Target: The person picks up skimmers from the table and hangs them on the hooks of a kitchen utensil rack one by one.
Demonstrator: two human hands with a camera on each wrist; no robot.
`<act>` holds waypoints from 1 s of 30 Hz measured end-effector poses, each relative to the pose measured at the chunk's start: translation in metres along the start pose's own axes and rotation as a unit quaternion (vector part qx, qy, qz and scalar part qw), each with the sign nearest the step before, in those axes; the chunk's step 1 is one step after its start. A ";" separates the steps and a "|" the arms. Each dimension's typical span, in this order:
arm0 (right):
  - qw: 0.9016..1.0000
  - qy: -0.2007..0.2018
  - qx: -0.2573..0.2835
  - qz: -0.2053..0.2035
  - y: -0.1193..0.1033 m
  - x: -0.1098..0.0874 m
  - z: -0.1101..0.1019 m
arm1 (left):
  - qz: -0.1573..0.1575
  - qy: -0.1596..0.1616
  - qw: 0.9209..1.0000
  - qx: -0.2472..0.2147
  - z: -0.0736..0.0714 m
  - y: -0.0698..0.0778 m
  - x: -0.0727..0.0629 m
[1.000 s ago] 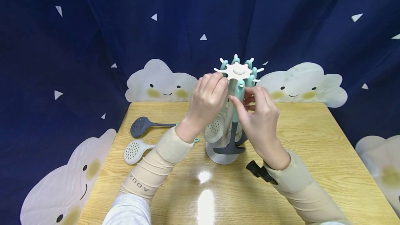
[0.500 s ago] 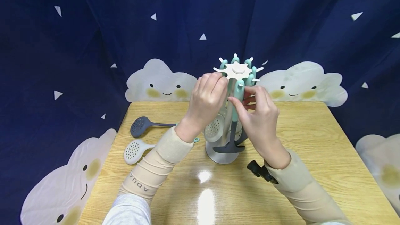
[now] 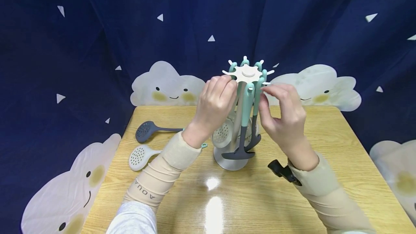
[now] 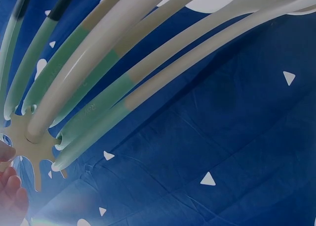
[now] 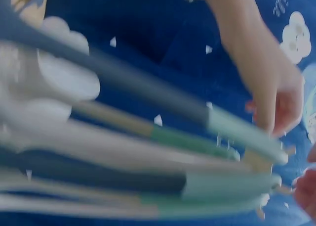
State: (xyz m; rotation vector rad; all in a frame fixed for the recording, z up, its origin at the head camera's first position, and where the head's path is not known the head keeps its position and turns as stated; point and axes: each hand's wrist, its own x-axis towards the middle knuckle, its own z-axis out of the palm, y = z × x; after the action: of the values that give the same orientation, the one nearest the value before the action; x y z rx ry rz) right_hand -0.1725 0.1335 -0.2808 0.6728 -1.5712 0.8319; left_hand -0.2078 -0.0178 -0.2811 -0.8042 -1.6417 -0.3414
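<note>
A white utensil rack (image 3: 248, 72) with radiating prongs stands on the table, mint-handled utensils hanging round it. My left hand (image 3: 216, 98) pinches a prong on the rack's left side. At the front hangs a utensil with a mint handle (image 3: 248, 100) and a wide dark head (image 3: 238, 154). Just right of it is a second dark utensil with a mint handle (image 3: 258, 96). My right hand (image 3: 286, 113) is beside that second handle, fingers bent and thumb apart, holding nothing. In the right wrist view, its fingers (image 5: 306, 191) are close to a prong tip.
Left on the table (image 3: 325, 143) lie a dark slotted spoon (image 3: 146, 131) and a pale slotted turner (image 3: 139, 157), their handles partly behind my left arm. A pale skimmer (image 3: 222, 134) hangs low on the rack. A blue curtain (image 3: 208, 17) stands behind.
My right hand has let go of the front utensil's handle and moved right, leaving it hanging on its prong. My left hand stays in place.
</note>
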 end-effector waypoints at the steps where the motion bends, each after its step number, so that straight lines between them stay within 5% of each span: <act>1: 1.000 0.010 -0.001 -0.019 0.003 0.002 0.000 | 0.000 0.001 1.000 -0.001 0.000 0.000 0.000; 6: 0.998 -0.006 -0.032 -0.058 0.024 0.014 -0.007 | 0.002 -0.001 1.000 0.001 0.001 0.000 0.000; 15: 0.984 -0.131 -0.099 -0.072 0.058 0.018 -0.017 | 0.004 -0.002 1.000 0.002 0.000 0.001 0.001; 30: 0.975 -0.156 -0.106 -0.115 0.063 0.021 -0.015 | 0.002 -0.007 1.000 0.011 -0.001 0.002 0.002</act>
State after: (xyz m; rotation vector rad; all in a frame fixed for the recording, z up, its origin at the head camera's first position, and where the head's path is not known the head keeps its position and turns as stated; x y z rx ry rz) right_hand -0.2177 0.1832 -0.2685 0.8384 -1.7917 0.3914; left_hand -0.2061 -0.0166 -0.2795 -0.7941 -1.6533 -0.3152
